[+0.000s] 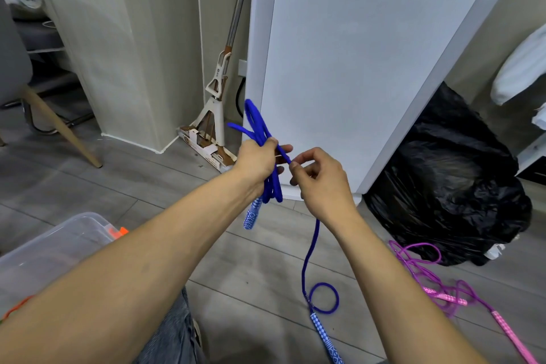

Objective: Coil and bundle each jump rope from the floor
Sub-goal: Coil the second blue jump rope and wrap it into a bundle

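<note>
Up in the air in front of you, the fingers [296, 168] of your right hand [323, 186] pinch 1 strand of the blue jump rope [260, 124], right next to your left hand [255, 161]. Your left hand is curled tight round a bunch of blue loops, with the thumb pressed on top. The loops stick up above that fist and hang down below it. 1 blue and white handle [252, 214] hangs just under your left wrist. From your right hand the rope drops down to the floor [251, 269] and makes 1 small ring there. It ends at the other blue handle [326, 340], which lies flat on the floor. To the right, a pink jump rope [419, 266] lies in a messy pile on the floor, with 1 pink handle [514, 340] pointing at the bottom right corner. Behind the pink rope sits a big black bag [461, 186], next to a tall white cabinet [354, 53]. A mop [215, 115] leans in the corner left of the cabinet. A clear plastic box [59, 242] sits low on your left.
</note>
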